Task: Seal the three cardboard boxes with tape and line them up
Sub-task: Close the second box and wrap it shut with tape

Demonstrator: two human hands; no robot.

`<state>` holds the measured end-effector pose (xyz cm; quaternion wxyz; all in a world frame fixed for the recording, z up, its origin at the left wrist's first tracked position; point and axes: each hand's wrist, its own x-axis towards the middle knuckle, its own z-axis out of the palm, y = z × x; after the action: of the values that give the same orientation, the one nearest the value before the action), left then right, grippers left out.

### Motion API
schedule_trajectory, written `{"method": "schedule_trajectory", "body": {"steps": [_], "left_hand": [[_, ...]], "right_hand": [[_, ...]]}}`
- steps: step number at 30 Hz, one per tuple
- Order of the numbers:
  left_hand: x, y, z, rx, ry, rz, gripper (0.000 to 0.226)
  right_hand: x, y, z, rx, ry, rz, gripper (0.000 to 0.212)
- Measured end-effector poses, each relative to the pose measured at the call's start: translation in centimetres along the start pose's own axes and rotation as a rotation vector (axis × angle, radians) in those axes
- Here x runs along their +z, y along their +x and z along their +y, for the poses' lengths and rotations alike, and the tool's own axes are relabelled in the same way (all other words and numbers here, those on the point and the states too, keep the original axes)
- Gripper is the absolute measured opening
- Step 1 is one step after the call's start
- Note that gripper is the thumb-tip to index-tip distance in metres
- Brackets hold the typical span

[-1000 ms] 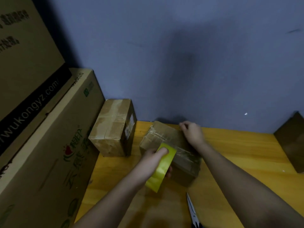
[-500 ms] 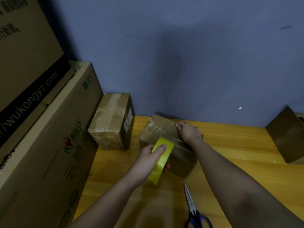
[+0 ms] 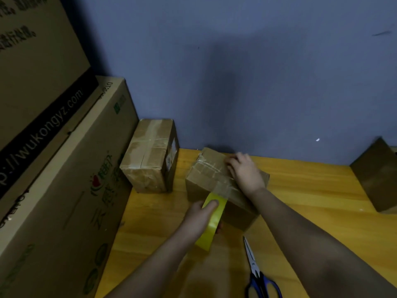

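Tape roll (image 3: 212, 220) has pulled back toward the near edge, left hand (image 3: 200, 218) gripping it; right hand (image 3: 245, 172) presses flat on the middle box (image 3: 206, 175).

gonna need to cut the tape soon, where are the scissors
In the head view, the scissors lie on the wooden table at the bottom edge, between the forearms, just below the box being taped.
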<state>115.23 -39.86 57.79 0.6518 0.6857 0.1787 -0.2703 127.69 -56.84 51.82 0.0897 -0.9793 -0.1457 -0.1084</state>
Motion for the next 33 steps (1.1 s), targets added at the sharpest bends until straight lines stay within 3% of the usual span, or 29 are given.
{"method": "schedule_trajectory", "body": {"steps": [2,9,13,16,20,24,29,33], "left_hand": [[0.0,0.0,-0.2,0.008,-0.008,0.009,0.025],[-0.2,0.3,-0.8,0.017,-0.028,-0.003,0.024],[-0.3,0.4,-0.6,0.01,-0.036,-0.01,0.025],[-0.4,0.1,-0.8,0.026,0.009,-0.034,0.023],[-0.7,-0.2,-1.3,0.052,-0.006,-0.052,0.025],[-0.8,-0.3,-1.6,0.082,-0.029,-0.07,0.021],[-1.3,-0.5,-3.6,0.107,0.034,-0.11,0.014],[-1.4,0.0,-4.3,0.11,0.102,-0.12,0.028]], "right_hand": [[-0.4,-0.6,-0.7,-0.059,-0.09,-0.022,0.022],[-0.8,-6.1,-2.2,-0.051,0.029,-0.29,0.078],[-1.5,-5.2,-1.9,-0.018,0.008,-0.448,0.092],[-1.8,-5.6,-2.2,-0.021,-0.013,-0.408,0.089],[-1.8,-8.0,-2.4,-0.146,0.022,-0.164,0.057],[-1.8,-8.9,-1.8,-0.2,-0.028,-0.316,0.07],[-1.5,-8.2,-1.7,-0.187,0.024,-0.259,0.062],[-1.0,-8.2,-1.7,-0.184,0.002,-0.225,0.059]]}}
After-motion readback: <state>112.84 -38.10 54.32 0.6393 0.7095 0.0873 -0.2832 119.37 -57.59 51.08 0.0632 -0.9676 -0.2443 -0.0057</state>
